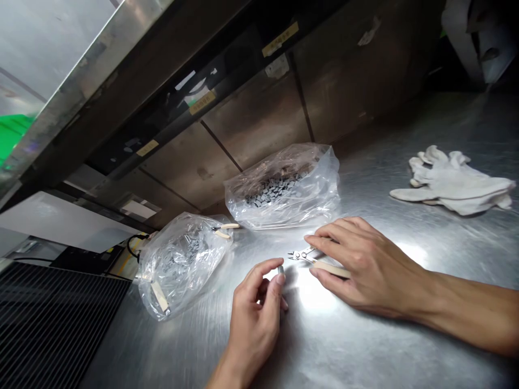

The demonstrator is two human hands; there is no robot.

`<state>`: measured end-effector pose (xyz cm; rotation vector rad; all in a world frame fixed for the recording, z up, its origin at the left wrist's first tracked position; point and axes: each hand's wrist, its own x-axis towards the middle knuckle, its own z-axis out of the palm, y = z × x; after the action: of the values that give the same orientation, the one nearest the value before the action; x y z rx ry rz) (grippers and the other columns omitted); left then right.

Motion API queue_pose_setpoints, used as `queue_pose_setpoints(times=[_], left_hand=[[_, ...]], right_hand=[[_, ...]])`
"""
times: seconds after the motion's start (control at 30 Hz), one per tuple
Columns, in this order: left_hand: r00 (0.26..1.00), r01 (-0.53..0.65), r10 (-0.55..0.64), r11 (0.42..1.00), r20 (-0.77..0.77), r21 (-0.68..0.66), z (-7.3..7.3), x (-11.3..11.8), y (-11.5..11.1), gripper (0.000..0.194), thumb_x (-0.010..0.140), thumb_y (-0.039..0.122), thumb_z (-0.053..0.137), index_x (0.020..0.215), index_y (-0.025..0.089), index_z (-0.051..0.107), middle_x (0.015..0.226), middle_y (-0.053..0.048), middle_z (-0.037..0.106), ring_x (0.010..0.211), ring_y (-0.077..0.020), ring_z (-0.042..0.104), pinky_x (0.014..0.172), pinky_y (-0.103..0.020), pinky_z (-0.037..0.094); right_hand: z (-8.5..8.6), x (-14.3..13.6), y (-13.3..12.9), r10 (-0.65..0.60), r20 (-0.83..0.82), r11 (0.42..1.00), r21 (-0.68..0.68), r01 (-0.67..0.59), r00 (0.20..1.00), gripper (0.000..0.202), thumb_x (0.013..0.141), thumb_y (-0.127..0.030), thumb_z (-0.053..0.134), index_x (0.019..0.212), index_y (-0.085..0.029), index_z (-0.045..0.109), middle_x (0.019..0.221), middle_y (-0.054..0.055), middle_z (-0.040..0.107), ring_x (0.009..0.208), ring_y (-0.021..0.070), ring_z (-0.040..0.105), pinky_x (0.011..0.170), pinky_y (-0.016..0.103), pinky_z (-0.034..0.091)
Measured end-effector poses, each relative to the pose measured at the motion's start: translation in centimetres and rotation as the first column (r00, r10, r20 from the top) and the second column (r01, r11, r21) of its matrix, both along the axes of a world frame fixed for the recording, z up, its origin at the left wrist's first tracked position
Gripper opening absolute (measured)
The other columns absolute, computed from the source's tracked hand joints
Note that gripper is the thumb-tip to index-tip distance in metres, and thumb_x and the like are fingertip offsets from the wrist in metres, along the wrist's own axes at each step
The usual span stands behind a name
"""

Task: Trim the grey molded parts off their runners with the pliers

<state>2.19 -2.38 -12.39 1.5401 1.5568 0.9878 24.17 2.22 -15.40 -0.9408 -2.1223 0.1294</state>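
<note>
The left hand pinches a small grey piece between thumb and finger; just beside it, the right hand grips nippers, blades parted. Beneath both lies a shiny metal tabletop; beyond them, a clear bag, then stained wall panels.

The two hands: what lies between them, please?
In the head view, the pliers' metal end lies between the right hand and the left hand, which pinches a small gray piece.
</note>
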Motion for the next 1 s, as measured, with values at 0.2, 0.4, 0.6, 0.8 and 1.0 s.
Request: queue_pose_setpoints(times=[0.2,0.4,0.6,0.8,1.0], left_hand=[[0.899,0.045,0.070,0.967,0.433,-0.249,-0.05,0.23,0.92,0.029,0.086,0.033,0.074,0.109,0.016,0.069,0.102,-0.009,0.074,0.051,-0.0098,0.063,0.046,-0.021,0.051],[0.823,0.096,0.080,0.956,0.563,-0.276,0.36,0.16,0.60,0.025,0.086,0.026,0.075,0.108,0.017,0.069,0.101,-0.006,0.072,0.053,-0.0088,0.065,0.050,-0.021,0.055],[0.801,0.111,0.091,0.948,0.591,-0.297,0.78,0.33,0.21,0.026,0.082,0.022,0.080,0.105,0.017,0.070,0.098,-0.004,0.071,0.055,-0.0077,0.064,0.052,-0.019,0.054],[0.828,0.072,0.103,0.955,0.551,-0.288,0.54,0.09,0.29,0.027,0.079,0.020,0.082,0.104,0.020,0.071,0.100,-0.002,0.069,0.062,-0.0080,0.066,0.056,-0.019,0.054],[0.853,0.079,0.091,0.951,0.514,-0.298,0.30,-0.14,0.19,0.021,0.081,0.022,0.080,0.100,0.020,0.072,0.095,-0.002,0.073,0.062,-0.0073,0.064,0.059,-0.019,0.053]], right_hand=[[0.19,-0.03,0.00,0.006,-0.043,1.000,0.013,-0.006,0.999,0.028,0.091,-0.025,0.060,0.115,-0.012,0.068,0.100,0.010,0.067,0.094,0.0253,0.062,0.087,0.042,0.043],[0.03,0.01,0.04,0.016,-0.052,1.000,0.011,-0.015,0.999,0.029,0.091,-0.025,0.061,0.117,-0.013,0.066,0.100,0.009,0.066,0.093,0.0245,0.060,0.086,0.042,0.044],[0.02,0.02,0.02,0.031,-0.085,0.999,0.040,-0.028,0.996,0.031,0.091,-0.026,0.063,0.118,-0.011,0.065,0.101,0.010,0.065,0.094,0.0244,0.059,0.085,0.042,0.045],[0.02,0.01,0.02,0.038,-0.090,0.999,0.038,-0.034,0.995,0.031,0.091,-0.025,0.063,0.119,-0.011,0.064,0.102,0.010,0.065,0.094,0.0237,0.059,0.085,0.042,0.045],[0.00,-0.01,-0.03,0.043,-0.085,0.999,0.029,-0.040,0.995,0.032,0.090,-0.024,0.063,0.120,-0.012,0.064,0.102,0.010,0.065,0.094,0.0239,0.059,0.086,0.042,0.045]])
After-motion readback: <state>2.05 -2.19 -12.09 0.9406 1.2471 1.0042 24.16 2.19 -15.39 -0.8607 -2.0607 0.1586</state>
